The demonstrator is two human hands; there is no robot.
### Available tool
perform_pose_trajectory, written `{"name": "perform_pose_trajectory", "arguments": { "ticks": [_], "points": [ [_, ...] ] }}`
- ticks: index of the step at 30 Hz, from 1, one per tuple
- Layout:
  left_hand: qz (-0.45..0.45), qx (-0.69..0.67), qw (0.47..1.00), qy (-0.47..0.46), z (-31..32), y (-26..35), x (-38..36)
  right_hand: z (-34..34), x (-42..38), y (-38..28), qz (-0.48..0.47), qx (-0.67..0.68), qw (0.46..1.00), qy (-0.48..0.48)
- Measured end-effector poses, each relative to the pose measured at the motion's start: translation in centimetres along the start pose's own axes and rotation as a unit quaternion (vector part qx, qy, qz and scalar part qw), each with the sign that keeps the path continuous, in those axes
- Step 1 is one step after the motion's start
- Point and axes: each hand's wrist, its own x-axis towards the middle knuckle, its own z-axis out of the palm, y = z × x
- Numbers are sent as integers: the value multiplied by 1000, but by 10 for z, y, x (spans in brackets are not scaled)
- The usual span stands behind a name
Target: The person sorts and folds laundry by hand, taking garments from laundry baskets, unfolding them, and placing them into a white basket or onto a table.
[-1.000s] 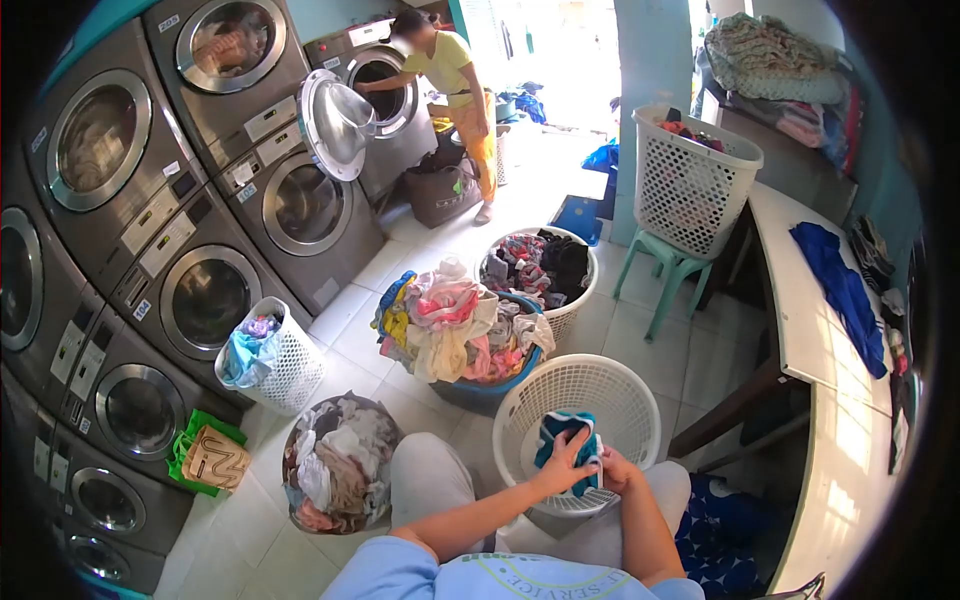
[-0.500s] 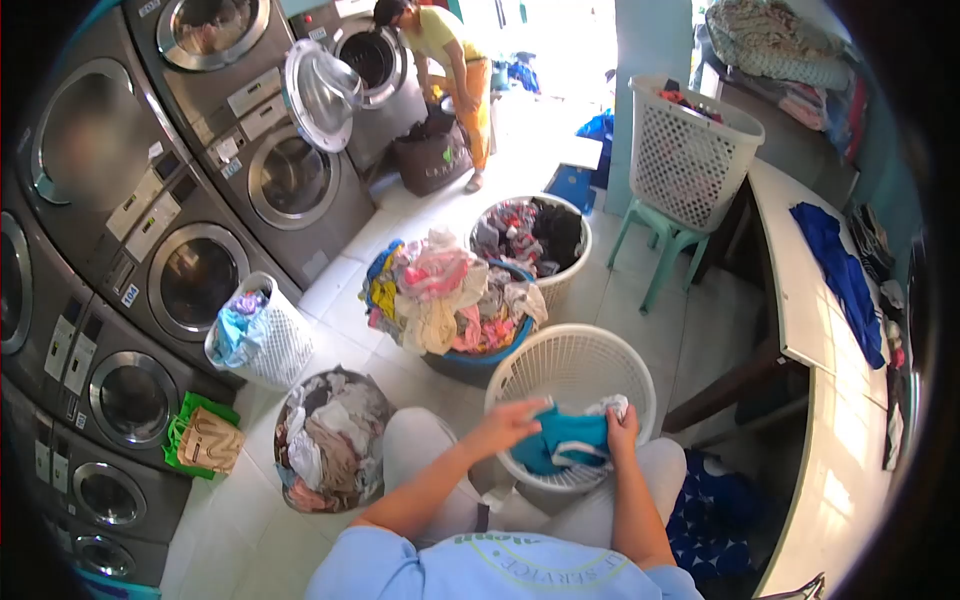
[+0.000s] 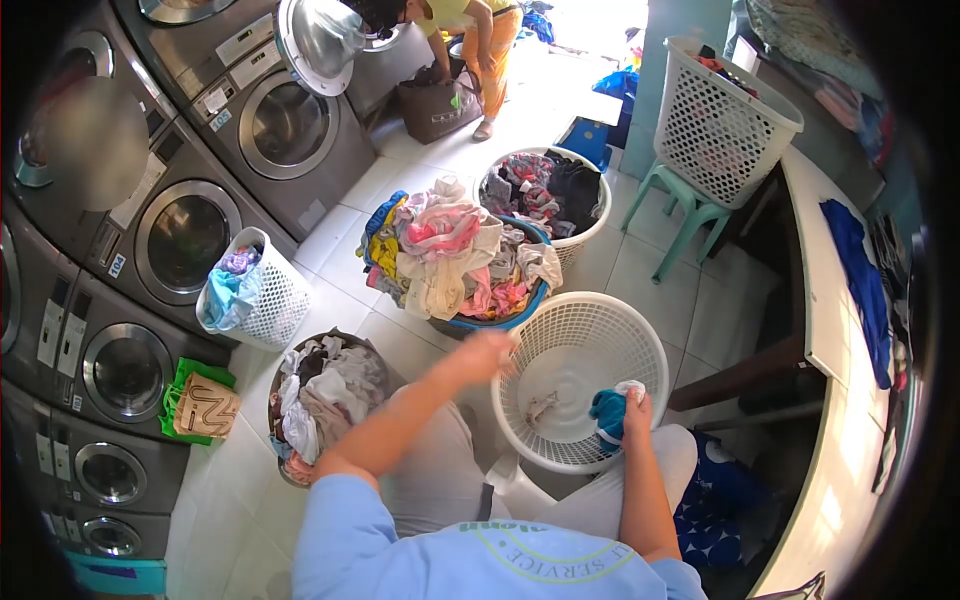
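Observation:
My right hand (image 3: 637,414) grips a bunched teal garment (image 3: 608,412) with a white part, at the right side of a white laundry basket (image 3: 583,312). A small, pale crumpled item (image 3: 541,408) lies inside on the left. My left hand (image 3: 487,356) is blurred by motion at the basket's left rim, beside the blue basin (image 3: 535,302) heaped with clothes (image 3: 450,250); its fingers cannot be made out. Left of my knee stands a dark container of grey and white laundry (image 3: 328,395).
Another white basket (image 3: 590,243) of dark clothes stands behind the basin. A tall white basket (image 3: 280,300) is by the dryers (image 3: 188,240). A loaded basket (image 3: 722,130) sits on a green stool (image 3: 690,200). A person (image 3: 470,40) bends over a dark bag (image 3: 440,108). A table (image 3: 830,290) edges the right.
My left hand has left the teal garment and moved up and left. The garment, previously spread between both hands, is now bunched in my right hand. The view has tilted down.

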Motion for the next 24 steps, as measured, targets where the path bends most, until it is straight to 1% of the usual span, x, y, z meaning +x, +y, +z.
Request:
{"name": "perform_pose_trajectory", "arguments": {
  "ticks": [1, 2, 3, 4, 5, 7, 8, 9, 10, 11, 12, 13, 14, 15, 16, 17, 18, 19, 20, 21, 22, 23, 24],
  "points": [
    [44, -15, 989, 140, -22, -14, 17, -2, -1, -2, 19, 29, 999, -2],
    [-100, 17, 973, 205, -43, -25, 39, -3, -2, -4, 37, 59, 998, -4],
    [-11, 141, 926, 351, -64, -55, 56, -3, -3, -7, 37, 57, 998, -3],
    [-51, 202, 866, 455, -77, -63, 65, -4, -3, -10, 35, 32, 999, 8],
    [-89, 260, 788, 551, -87, -70, 71, -4, -3, -11, 32, 8, 999, 18],
    [-142, 282, 860, 402, -96, -131, 75, -5, 0, -2, 28, -6, 999, 26],
    [-142, 279, 861, 401, -113, -137, 79, -8, 4, 6, 26, -20, 999, 32],
    [-162, 155, 900, 374, -134, -135, 84, -10, 9, 12, 28, -22, 999, 34],
    [-179, 29, 923, 339, -150, -128, 89, -12, 12, 20, 48, -36, 997, 48],
    [-88, -13, 909, 407, -163, -111, 90, -13, 13, 27, 69, -49, 995, 60],
    [3, -55, 883, 467, -175, -88, 86, -13, 12, 30, 76, -49, 994, 63],
    [0, -56, 886, 460, -182, -57, 79, -12, 14, 31, 78, -61, 993, 71],
    [74, -163, 830, 528, -186, -24, 74, -11, 14, 31, 80, -74, 991, 80],
    [143, -269, 754, 582, -183, -8, 72, -11, 14, 33, 88, -75, 990, 85],
    [139, -274, 757, 576, -180, -14, 71, -10, 15, 34, 93, -71, 990, 74],
    [93, -173, 830, 523, -183, -26, 68, -11, 14, 35, 97, -66, 991, 63],
    [46, -68, 884, 460, -182, -31, 66, -13, 10, 34, 99, -68, 991, 67],
    [68, -32, 873, 481, -177, -35, 67, -12, 8, 33, 99, -104, 987, 77],
    [72, -31, 872, 483, -176, -27, 66, -7, 11, 30, 96, -137, 982, 86],
    [67, -221, 842, 488, -175, -11, 62, -3, 10, 22, 94, -134, 983, 87],
    [57, -403, 782, 472, -172, 6, 56, -3, 3, 16, 67, -87, 992, 70],
    [50, -456, 759, 462, -176, 33, 48, -3, -3, 12, 39, -41, 997, 53],
    [52, -456, 760, 461, -177, 31, 49, -3, -2, 14, 38, -40, 997, 55]
  ]
}}
